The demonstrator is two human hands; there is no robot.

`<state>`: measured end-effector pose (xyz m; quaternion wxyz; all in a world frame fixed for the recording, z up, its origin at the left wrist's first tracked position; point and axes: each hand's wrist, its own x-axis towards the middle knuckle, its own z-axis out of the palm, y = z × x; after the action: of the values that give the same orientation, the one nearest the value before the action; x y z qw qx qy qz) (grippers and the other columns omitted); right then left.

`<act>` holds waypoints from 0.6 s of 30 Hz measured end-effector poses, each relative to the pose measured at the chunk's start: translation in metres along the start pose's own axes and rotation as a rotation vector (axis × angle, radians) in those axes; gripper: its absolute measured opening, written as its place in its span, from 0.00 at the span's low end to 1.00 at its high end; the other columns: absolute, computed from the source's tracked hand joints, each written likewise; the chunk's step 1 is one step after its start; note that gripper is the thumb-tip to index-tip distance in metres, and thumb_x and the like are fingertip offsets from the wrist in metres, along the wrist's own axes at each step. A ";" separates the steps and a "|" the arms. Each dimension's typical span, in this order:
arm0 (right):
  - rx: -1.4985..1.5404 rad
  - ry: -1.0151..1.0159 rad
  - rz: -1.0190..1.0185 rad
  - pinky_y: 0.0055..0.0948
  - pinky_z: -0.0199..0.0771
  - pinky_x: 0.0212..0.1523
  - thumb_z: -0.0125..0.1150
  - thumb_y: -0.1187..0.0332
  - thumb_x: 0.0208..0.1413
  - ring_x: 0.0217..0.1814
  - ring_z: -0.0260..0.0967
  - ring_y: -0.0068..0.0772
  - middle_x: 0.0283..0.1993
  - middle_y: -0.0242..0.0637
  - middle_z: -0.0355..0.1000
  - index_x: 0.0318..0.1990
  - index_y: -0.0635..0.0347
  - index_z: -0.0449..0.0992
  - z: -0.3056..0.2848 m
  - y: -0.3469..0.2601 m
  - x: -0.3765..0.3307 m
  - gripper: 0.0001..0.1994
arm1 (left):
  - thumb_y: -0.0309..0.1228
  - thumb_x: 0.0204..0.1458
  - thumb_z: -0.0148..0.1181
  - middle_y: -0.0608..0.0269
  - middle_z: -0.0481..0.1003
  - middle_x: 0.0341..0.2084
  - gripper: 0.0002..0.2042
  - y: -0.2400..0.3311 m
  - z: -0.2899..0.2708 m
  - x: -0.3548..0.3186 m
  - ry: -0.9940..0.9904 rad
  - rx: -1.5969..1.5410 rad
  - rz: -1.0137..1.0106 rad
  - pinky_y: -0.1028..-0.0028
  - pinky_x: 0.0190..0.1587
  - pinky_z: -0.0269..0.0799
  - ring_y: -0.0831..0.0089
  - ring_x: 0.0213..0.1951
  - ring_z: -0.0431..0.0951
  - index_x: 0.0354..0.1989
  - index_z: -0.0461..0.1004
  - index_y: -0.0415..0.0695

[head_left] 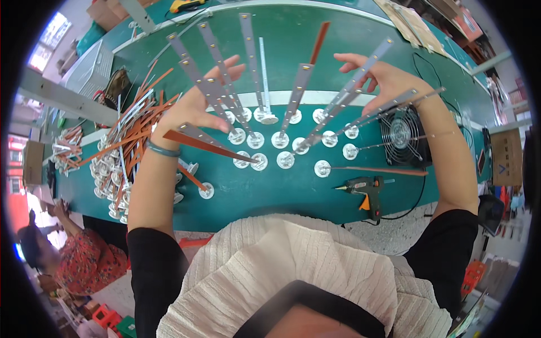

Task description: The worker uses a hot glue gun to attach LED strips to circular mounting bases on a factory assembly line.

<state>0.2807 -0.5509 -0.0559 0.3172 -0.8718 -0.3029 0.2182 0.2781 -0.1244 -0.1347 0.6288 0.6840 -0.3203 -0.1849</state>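
Left hand (194, 107) and right hand (389, 79) spread open, grip apart, flanking upright strips (282, 121) on round bases, mid-tabletop (likely steadying fan of them). Spare strip pile (127, 141) left. Glue gun (363, 188), fan (401, 135) right. Green tabletop (265, 194); cluttered workshop, another person lower left.

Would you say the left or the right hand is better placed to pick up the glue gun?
Probably the right hand: the glue gun lies on its side of the green table, while the left hand is among the upright strips.
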 end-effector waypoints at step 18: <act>0.244 -0.084 -0.031 0.24 0.75 0.46 0.76 0.75 0.40 0.47 0.74 0.20 0.45 0.30 0.75 0.56 0.59 0.69 0.041 -0.065 0.066 0.32 | 0.36 0.31 0.83 0.49 0.66 0.62 0.59 0.022 0.078 0.050 -0.110 0.309 0.105 0.67 0.64 0.62 0.61 0.63 0.67 0.72 0.47 0.42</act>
<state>0.2798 -0.4499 -0.0528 0.4114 -0.8120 -0.3006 0.2848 0.2589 -0.2155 -0.1165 0.5063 0.7439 -0.4139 -0.1374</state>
